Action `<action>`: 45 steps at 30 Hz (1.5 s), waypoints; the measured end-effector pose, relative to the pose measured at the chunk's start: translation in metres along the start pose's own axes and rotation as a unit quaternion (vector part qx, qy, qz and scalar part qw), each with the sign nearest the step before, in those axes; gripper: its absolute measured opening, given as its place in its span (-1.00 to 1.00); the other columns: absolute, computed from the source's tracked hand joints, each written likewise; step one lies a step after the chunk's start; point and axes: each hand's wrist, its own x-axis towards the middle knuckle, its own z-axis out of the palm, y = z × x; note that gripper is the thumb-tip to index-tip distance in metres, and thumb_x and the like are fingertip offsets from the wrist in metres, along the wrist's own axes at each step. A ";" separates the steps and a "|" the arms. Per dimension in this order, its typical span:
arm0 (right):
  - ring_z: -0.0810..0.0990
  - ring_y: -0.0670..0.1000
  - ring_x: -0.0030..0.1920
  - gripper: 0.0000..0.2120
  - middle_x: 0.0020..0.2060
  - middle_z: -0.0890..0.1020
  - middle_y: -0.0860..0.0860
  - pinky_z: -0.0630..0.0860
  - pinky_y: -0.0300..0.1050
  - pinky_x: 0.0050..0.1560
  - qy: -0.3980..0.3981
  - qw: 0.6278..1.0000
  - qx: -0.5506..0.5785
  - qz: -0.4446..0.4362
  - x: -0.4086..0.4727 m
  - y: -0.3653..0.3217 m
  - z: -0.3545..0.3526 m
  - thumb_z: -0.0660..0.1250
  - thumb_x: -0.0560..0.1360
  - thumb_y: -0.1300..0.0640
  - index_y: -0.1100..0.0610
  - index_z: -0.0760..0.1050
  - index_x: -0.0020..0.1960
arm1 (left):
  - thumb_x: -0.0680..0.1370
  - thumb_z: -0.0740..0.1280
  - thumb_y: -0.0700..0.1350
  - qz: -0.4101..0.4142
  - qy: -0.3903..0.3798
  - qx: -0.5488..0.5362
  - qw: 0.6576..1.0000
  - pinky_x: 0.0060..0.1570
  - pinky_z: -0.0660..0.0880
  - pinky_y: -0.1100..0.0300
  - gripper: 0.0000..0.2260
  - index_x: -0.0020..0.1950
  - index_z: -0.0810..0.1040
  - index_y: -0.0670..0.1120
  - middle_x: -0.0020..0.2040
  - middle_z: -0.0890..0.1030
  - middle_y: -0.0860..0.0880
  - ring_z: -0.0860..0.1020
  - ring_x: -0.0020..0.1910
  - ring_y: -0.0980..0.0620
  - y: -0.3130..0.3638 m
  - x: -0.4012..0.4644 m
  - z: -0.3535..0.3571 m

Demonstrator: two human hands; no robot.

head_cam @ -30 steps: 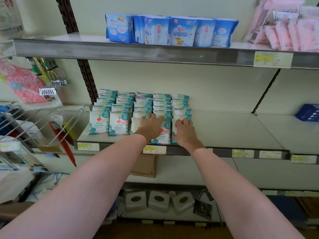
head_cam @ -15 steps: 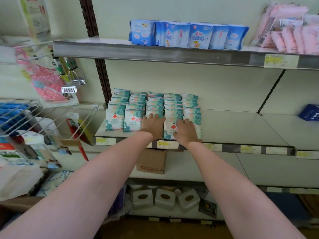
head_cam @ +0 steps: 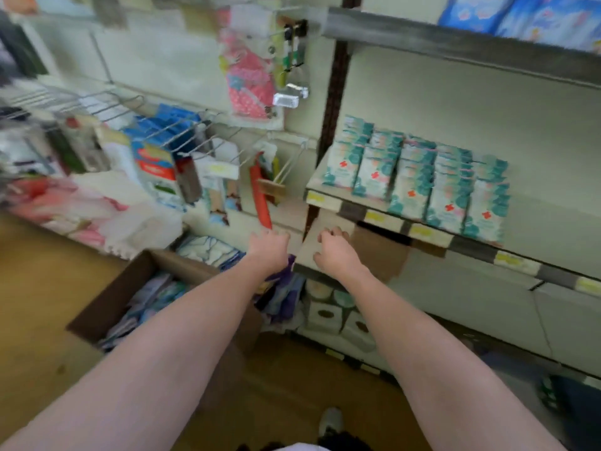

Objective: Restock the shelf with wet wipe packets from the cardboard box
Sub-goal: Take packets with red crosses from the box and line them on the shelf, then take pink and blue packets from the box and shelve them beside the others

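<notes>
Standing upright in five rows running front to back, the wet wipe packets (head_cam: 419, 177) faced outward at the left end of the shelf (head_cam: 533, 229). Below and left, the open cardboard box (head_cam: 107, 307) sat on the floor beside cluttered wire racks (head_cam: 182, 138). Both arms reached forward under the shelf edge; the left hand (head_cam: 268, 244) and right hand (head_cam: 331, 247) hung loosely curled, each grip holding nothing.
</notes>
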 end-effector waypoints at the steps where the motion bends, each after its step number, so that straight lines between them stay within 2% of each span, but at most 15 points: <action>1: 0.36 0.20 0.32 -0.59 0.30 0.40 0.14 0.42 0.07 0.30 -0.005 1.000 -0.003 -0.014 -0.003 -0.019 0.013 0.33 0.53 0.09 0.13 0.38 0.35 | 0.56 0.20 -0.08 -0.014 -0.003 -0.003 1.000 0.21 0.35 -0.09 -0.71 0.27 0.43 -0.05 0.26 0.51 -0.14 0.43 0.27 -0.19 -0.019 -0.011 0.010; 4: 0.40 0.19 0.27 -0.63 0.25 0.45 0.15 0.41 0.06 0.29 -0.020 0.998 -0.011 -0.058 -0.011 -0.073 0.051 0.36 0.53 0.08 0.14 0.41 0.30 | 0.55 0.20 -0.05 -0.061 -0.021 -0.018 0.998 0.22 0.36 -0.10 -0.71 0.26 0.44 -0.04 0.26 0.51 -0.13 0.43 0.27 -0.18 -0.071 -0.044 0.038; 8: 0.34 0.23 0.35 -0.53 0.33 0.39 0.18 0.40 0.12 0.33 -0.072 0.991 -0.023 -0.109 -0.024 -0.130 0.099 0.36 0.54 0.04 0.14 0.34 0.38 | 0.56 0.22 0.01 -0.115 -0.054 -0.050 0.991 0.25 0.35 -0.13 -0.67 0.29 0.42 -0.06 0.27 0.50 -0.14 0.42 0.28 -0.19 -0.130 -0.089 0.069; 12: 0.31 0.23 0.36 -0.54 0.35 0.36 0.19 0.37 0.12 0.32 -0.119 0.979 -0.044 -0.160 -0.031 -0.170 0.135 0.33 0.57 0.02 0.15 0.31 0.39 | 0.58 0.20 -0.04 -0.173 -0.081 -0.071 0.979 0.26 0.34 -0.08 -0.70 0.28 0.40 -0.12 0.27 0.48 -0.18 0.40 0.31 -0.20 -0.174 -0.129 0.090; 16: 0.36 0.20 0.33 -0.65 0.28 0.41 0.15 0.39 0.07 0.30 -0.144 0.968 -0.038 -0.204 -0.030 -0.199 0.165 0.34 0.57 0.04 0.12 0.37 0.29 | 0.57 0.18 -0.15 -0.216 -0.094 -0.095 0.967 0.15 0.43 -0.10 -0.76 0.23 0.42 -0.11 0.19 0.50 -0.18 0.44 0.20 -0.20 -0.210 -0.147 0.110; 20: 0.35 0.17 0.32 -0.61 0.29 0.40 0.13 0.40 0.05 0.27 -0.183 0.956 -0.061 -0.223 -0.012 -0.216 0.189 0.34 0.57 0.04 0.11 0.35 0.33 | 0.58 0.18 -0.16 -0.246 -0.102 -0.123 0.956 -0.03 0.38 0.00 -0.68 0.34 0.39 -0.10 0.14 0.48 -0.16 0.45 0.14 -0.19 -0.232 -0.143 0.127; 24: 0.35 0.16 0.33 -0.53 0.32 0.39 0.13 0.40 0.04 0.29 -0.222 0.941 -0.090 -0.239 0.027 -0.227 0.216 0.36 0.56 0.03 0.13 0.33 0.40 | 0.60 0.18 -0.15 -0.286 -0.132 -0.169 0.934 -0.07 0.41 0.00 -0.65 0.39 0.33 -0.08 0.23 0.45 -0.16 0.40 0.24 -0.20 -0.253 -0.122 0.147; 26: 0.34 0.16 0.35 -0.50 0.35 0.38 0.13 0.40 0.05 0.30 -0.244 0.936 -0.091 -0.237 0.047 -0.232 0.231 0.37 0.56 0.01 0.13 0.31 0.42 | 0.61 0.16 -0.14 -0.300 -0.155 -0.179 0.924 -0.10 0.39 0.01 -0.66 0.40 0.32 -0.08 0.25 0.44 -0.18 0.41 0.22 -0.20 -0.261 -0.110 0.157; 30: 0.29 0.17 0.41 -0.48 0.39 0.35 0.14 0.36 0.05 0.37 -0.290 0.912 -0.114 -0.265 0.086 -0.247 0.258 0.35 0.57 0.00 0.13 0.28 0.45 | 0.61 0.16 -0.14 -0.343 -0.187 -0.192 0.900 0.07 0.42 -0.06 -0.68 0.37 0.33 -0.09 0.28 0.42 -0.18 0.40 0.26 -0.21 -0.279 -0.084 0.176; 33: 0.29 0.18 0.41 -0.48 0.41 0.33 0.17 0.34 0.04 0.39 -0.304 0.894 -0.141 -0.297 0.117 -0.262 0.277 0.32 0.59 0.05 0.15 0.25 0.48 | 0.59 0.21 -0.13 -0.377 -0.182 -0.208 0.884 0.16 0.44 -0.10 -0.67 0.35 0.34 -0.11 0.30 0.42 -0.19 0.37 0.31 -0.21 -0.296 -0.064 0.188; 35: 0.30 0.18 0.39 -0.51 0.41 0.33 0.17 0.36 0.04 0.36 -0.318 0.881 -0.148 -0.317 0.137 -0.277 0.290 0.30 0.60 0.08 0.15 0.25 0.47 | 0.58 0.20 -0.14 -0.389 -0.178 -0.229 0.874 0.16 0.44 -0.11 -0.64 0.38 0.33 -0.12 0.29 0.43 -0.20 0.37 0.32 -0.21 -0.309 -0.050 0.194; 39: 0.32 0.18 0.36 -0.56 0.38 0.35 0.15 0.40 0.05 0.30 -0.340 0.861 -0.153 -0.345 0.175 -0.313 0.316 0.30 0.60 0.08 0.13 0.29 0.42 | 0.54 0.22 -0.13 -0.412 -0.157 -0.285 0.851 0.13 0.45 -0.08 -0.70 0.27 0.38 -0.14 0.20 0.47 -0.19 0.42 0.24 -0.22 -0.337 -0.024 0.210; 43: 0.25 0.20 0.43 -0.49 0.44 0.28 0.17 0.38 0.08 0.35 -0.356 0.841 -0.168 -0.372 0.200 -0.342 0.347 0.31 0.59 0.11 0.15 0.24 0.49 | 0.54 0.26 -0.13 -0.453 -0.146 -0.312 0.822 0.22 0.42 -0.11 -0.63 0.35 0.38 -0.11 0.26 0.46 -0.17 0.39 0.29 -0.22 -0.358 -0.008 0.235; 45: 0.25 0.21 0.43 -0.52 0.44 0.30 0.18 0.37 0.08 0.35 -0.358 0.832 -0.171 -0.388 0.208 -0.351 0.363 0.31 0.59 0.09 0.16 0.28 0.45 | 0.54 0.27 -0.13 -0.465 -0.159 -0.320 0.810 0.26 0.38 -0.12 -0.63 0.34 0.36 -0.12 0.30 0.43 -0.18 0.35 0.32 -0.23 -0.367 -0.006 0.248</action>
